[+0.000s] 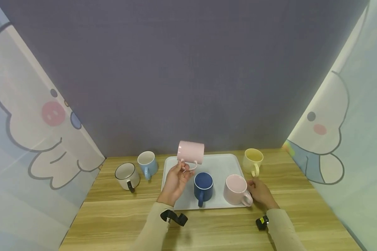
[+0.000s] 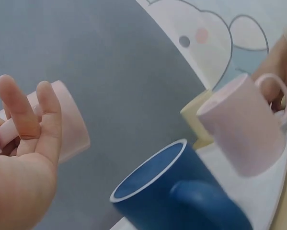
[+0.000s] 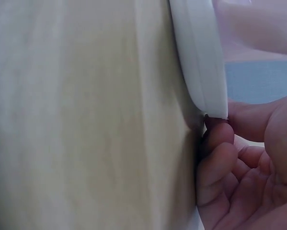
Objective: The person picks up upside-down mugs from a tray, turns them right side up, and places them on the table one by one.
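Note:
My left hand [image 1: 174, 184] grips a pink mug [image 1: 191, 152] by its handle. That mug is tipped on its side above the back of a white tray [image 1: 221, 164]. On the tray a dark blue mug [image 1: 203, 190] stands upright, handle toward me. A second pink mug [image 1: 233, 193] stands upright near the front right corner, its handle to the right. My right hand [image 1: 261, 191] is at the tray's right edge. In the right wrist view the thumb lies over the tray's rim [image 3: 200, 62] and curled fingers [image 3: 217, 163] are beneath it, pinching it.
Left of the tray on the wooden table [image 1: 113, 216] stand a light blue mug [image 1: 149, 165] and a white mug [image 1: 128, 179] with a black handle. A yellow mug [image 1: 251, 164] stands at the back right. A grey wall [image 1: 188, 76] rises behind the table.

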Motion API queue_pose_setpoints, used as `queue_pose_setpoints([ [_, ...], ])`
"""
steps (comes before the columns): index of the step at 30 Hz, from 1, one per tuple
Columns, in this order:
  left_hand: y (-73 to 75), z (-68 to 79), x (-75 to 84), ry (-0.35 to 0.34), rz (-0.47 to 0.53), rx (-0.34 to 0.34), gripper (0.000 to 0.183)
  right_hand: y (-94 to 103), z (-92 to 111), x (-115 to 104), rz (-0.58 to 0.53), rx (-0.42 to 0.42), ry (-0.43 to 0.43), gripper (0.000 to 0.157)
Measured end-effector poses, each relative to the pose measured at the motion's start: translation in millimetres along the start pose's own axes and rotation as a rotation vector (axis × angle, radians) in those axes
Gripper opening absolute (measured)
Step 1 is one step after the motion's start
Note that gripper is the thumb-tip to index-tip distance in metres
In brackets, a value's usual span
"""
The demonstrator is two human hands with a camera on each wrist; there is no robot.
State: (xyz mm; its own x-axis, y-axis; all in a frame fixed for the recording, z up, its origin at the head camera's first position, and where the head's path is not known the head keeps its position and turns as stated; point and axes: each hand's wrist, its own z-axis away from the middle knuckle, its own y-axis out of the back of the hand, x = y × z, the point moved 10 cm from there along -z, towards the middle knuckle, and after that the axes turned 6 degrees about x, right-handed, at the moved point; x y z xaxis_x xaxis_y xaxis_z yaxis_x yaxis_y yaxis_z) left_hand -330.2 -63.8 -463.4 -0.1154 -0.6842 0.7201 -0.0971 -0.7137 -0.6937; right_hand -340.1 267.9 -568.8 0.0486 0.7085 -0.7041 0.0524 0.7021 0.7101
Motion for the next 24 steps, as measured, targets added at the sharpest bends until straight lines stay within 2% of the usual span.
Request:
queue_pose_setpoints([
  [5,-5.5,-1.5,-4.2,0.018,0.115,-0.029,0.040,-1.2,2,1,-0.016,-0.008,-0.013,0.025],
  [9,-11.4,-0.3,-5.9,0.037,0.183,-0.053,0.042,0.9,4,2,-0.085,-0.023,-0.044,0.030],
  [14,-18.5,0.5,-8.5,0.062,0.225,-0.081,0.042,17.8,9,-4,-0.156,0.043,-0.094,0.036],
  [16,-20.2,0.0,-9.8,0.068,0.232,-0.081,0.042,28.2,11,-13,-0.176,0.104,-0.096,0.036],
  [19,-21.6,-1.3,-12.1,0.071,0.231,-0.067,0.042,44.2,14,-38,-0.203,0.205,-0.069,0.036],
  [22,-24.1,-2.2,-14.5,0.075,0.239,-0.063,0.042,56.7,18,-72,-0.219,0.289,-0.026,0.032],
  [24,-26.6,-2.2,-15.5,0.078,0.257,-0.068,0.043,58.1,21,-97,-0.252,0.298,0.005,0.029],
])
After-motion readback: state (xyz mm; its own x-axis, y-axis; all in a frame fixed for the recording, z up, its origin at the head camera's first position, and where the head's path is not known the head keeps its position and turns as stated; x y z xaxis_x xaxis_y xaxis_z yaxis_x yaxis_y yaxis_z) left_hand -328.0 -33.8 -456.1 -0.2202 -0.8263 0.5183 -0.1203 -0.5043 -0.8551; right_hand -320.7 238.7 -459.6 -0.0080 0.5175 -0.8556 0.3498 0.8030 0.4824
